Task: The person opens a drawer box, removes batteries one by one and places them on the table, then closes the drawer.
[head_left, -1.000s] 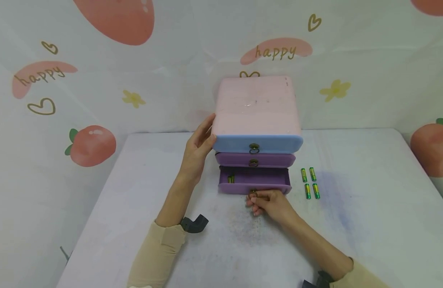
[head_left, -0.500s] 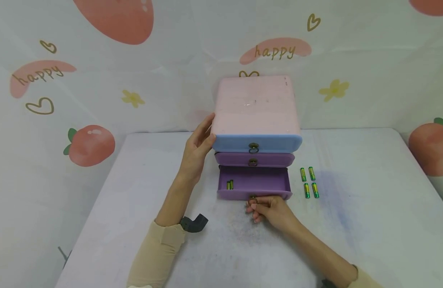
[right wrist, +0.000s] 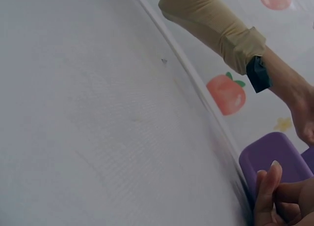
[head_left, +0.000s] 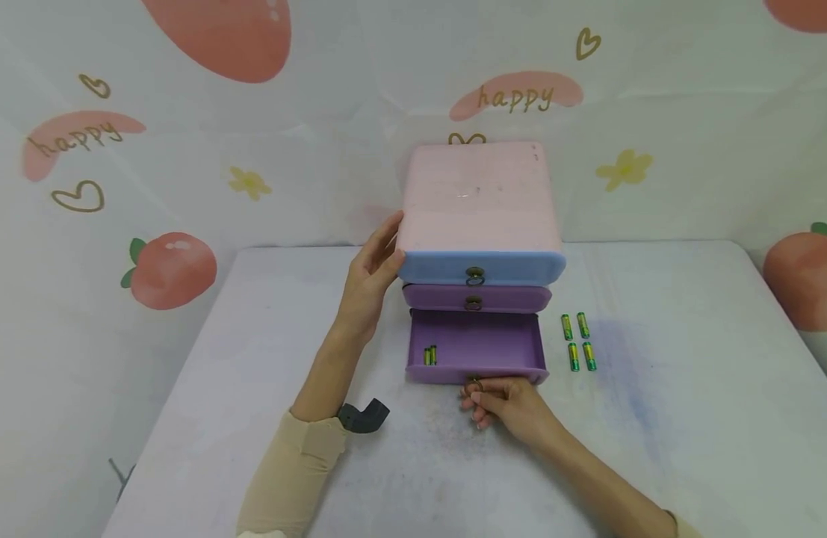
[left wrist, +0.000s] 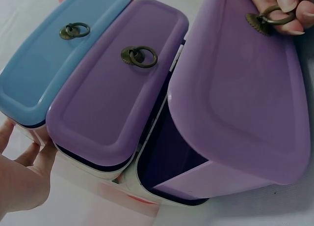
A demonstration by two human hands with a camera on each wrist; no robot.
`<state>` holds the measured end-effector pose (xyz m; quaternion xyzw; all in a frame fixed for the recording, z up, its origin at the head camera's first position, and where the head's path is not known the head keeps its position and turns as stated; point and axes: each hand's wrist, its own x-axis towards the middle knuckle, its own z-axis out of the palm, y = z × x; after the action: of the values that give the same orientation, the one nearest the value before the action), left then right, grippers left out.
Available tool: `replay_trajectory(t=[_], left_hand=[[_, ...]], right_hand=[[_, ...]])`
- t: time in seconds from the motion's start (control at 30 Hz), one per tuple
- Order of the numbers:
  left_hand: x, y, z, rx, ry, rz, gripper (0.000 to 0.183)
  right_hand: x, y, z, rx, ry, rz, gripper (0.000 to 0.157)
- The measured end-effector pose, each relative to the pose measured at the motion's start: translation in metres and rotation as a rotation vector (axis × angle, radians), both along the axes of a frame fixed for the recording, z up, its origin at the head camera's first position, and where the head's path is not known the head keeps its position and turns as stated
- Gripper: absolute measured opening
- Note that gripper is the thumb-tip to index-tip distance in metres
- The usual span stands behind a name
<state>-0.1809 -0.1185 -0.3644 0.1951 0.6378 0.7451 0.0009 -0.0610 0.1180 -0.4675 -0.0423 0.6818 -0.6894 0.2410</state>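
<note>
A small chest of drawers (head_left: 480, 198) with a pink top stands near the back of the table. Its blue top drawer (head_left: 440, 267) and purple middle drawer (head_left: 440, 298) are closed. The purple bottom drawer (head_left: 440, 374) is pulled well out, with two green-and-yellow batteries (head_left: 429, 356) at its left side. My right hand (head_left: 514, 407) pinches the brass ring pull (left wrist: 257, 24) of this drawer between thumb and fingers. My left hand (head_left: 367, 288) rests against the chest's left side, fingers extended along it and thumb at the front corner.
Several green batteries (head_left: 574, 356) lie in two short rows on the white table (head_left: 689, 388), right of the chest. A printed cloth (head_left: 346, 134) hangs close behind the table. A dark mount (head_left: 364, 416) sticks out from my left wrist.
My right hand has moved toward me, drawing the bottom drawer further out, so more of its inside and the two batteries shows. The left hand has stayed put.
</note>
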Motion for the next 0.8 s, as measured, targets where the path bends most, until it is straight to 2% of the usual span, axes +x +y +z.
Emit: replay_trajectory(t=[0.37,0.63,0.8], left_hand=[[0.000,0.002,-0.001,-0.005,-0.005,0.005,0.072],[0.001,0.002,0.000,-0.011,-0.003,0.008,0.065],[0.001,0.002,0.000,-0.011,-0.001,0.001,0.067]], right_hand=[[0.012,0.002,0.000,-0.027,-0.004,0.009,0.027],[0.021,0.003,-0.002,-0.042,-0.010,0.043,0.029],[0.023,0.002,-0.004,-0.055,-0.013,0.058,0.029]])
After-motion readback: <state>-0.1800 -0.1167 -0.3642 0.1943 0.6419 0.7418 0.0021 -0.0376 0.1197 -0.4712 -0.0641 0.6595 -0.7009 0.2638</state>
